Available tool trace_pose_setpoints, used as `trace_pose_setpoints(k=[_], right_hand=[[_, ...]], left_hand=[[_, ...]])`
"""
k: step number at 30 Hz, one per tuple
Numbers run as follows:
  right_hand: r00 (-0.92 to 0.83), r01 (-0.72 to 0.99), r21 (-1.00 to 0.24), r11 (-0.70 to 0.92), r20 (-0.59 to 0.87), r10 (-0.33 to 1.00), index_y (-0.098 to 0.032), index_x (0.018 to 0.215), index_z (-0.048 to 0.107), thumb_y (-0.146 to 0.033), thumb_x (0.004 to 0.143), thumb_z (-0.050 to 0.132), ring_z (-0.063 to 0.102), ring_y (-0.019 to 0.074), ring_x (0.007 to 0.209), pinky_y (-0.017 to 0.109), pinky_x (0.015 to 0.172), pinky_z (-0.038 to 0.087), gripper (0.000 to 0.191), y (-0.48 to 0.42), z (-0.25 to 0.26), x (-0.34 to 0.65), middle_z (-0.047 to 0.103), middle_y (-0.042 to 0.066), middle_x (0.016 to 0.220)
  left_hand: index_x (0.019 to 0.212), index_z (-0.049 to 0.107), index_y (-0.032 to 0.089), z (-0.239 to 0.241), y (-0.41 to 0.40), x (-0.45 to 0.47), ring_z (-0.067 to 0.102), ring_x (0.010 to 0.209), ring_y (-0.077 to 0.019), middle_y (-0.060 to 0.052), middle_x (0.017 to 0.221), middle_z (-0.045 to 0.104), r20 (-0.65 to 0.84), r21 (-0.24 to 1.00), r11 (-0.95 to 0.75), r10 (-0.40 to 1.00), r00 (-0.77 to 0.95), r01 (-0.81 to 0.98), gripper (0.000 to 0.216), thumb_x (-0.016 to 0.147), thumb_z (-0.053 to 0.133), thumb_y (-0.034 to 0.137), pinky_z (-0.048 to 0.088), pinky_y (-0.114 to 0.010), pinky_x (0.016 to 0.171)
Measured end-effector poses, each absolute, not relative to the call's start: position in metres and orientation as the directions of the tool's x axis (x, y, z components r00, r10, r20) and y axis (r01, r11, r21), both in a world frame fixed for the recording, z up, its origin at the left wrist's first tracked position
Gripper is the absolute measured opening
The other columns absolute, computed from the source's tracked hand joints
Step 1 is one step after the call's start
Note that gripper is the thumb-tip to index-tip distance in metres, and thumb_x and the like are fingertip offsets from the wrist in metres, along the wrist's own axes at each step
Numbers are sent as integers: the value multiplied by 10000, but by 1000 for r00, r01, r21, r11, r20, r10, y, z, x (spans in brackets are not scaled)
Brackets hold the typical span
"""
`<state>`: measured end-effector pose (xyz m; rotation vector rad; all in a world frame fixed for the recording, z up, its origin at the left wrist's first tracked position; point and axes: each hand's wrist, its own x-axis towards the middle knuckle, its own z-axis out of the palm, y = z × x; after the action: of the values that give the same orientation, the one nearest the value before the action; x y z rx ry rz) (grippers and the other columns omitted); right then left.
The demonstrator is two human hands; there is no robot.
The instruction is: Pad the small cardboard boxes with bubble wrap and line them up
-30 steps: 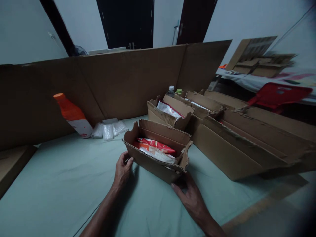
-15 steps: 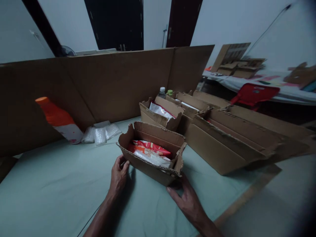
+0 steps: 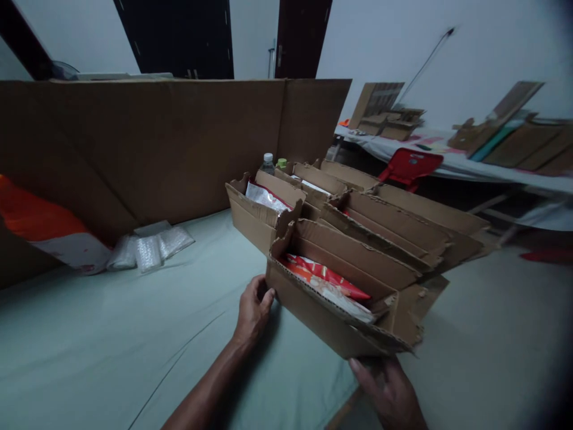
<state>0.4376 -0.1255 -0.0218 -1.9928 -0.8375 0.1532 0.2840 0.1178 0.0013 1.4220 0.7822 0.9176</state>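
A torn-edged, open-topped cardboard box (image 3: 313, 312) is between my hands, slanting across the table. Inside it lie a red packet (image 3: 335, 280) and a whitish plastic-wrapped item (image 3: 347, 303). My left hand (image 3: 253, 309) grips the box's left end, thumb on the near wall and fingers curled behind the corner. My right hand (image 3: 390, 388) holds its right end from below, with most of the fingers hidden underneath. Just behind stands another cardboard box (image 3: 250, 221) with a silver and red packet (image 3: 267, 197) in it.
More cardboard boxes (image 3: 380, 230) stand behind on the right, beside a clear bottle (image 3: 267, 164). Bubble-wrapped pieces (image 3: 148, 254) and an orange and white bottle (image 3: 58, 230) lie left, before a tall cardboard panel (image 3: 179, 143). A red chair (image 3: 412, 167) stands beyond.
Both hands have carried the box to the right, up against the other boxes and over the table's right edge. The view has turned rightward.
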Motion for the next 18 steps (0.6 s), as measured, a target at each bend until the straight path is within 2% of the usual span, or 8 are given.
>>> trace_pose_setpoints(k=[5,8,11,13,18], right_hand=[[711,543,-788,-291,247,658,-203,1303,566,-451,890,619,670,269,1132,360,979,560,485,-119,-28,432,713,100,1160],[685,574,-776,-260,281,673,-205,1346,536,-410,931,577,670,260,1125,359,985,558,465,-111,-31,431,700,103,1164],[652,627,-748,-216,351,672,-208,1346,545,-379,945,558,679,262,1081,373,952,577,436,-104,-33,432,696,109,1155],[628,654,-730,-196,379,680,-217,1391,521,-360,953,553,667,271,1114,384,936,585,462,-102,-34,434,671,125,1227],[604,677,-716,-173,405,687,-246,1477,461,-342,967,538,633,282,1196,396,924,592,525,-101,-37,436,606,142,1362]], left_hand=[[1079,623,180,-5,134,305,612,871,-172,-45,958,637,74,997,-76,932,353,-8,317,792,692,296,498,-333,846],[1124,580,183,-8,129,310,617,841,-163,-32,910,632,76,997,-74,919,387,-20,347,820,667,326,510,-320,810],[1111,580,180,-12,120,318,664,966,-188,-83,1032,684,92,996,-75,877,472,-55,334,834,634,358,525,-344,893],[1163,580,173,-15,116,323,665,1084,-219,-122,1150,690,104,995,-83,839,534,-64,387,831,620,367,516,-377,967],[1371,521,164,-22,104,315,521,1354,-282,-163,1436,572,165,982,-182,759,629,-38,625,792,654,358,379,-483,1165]])
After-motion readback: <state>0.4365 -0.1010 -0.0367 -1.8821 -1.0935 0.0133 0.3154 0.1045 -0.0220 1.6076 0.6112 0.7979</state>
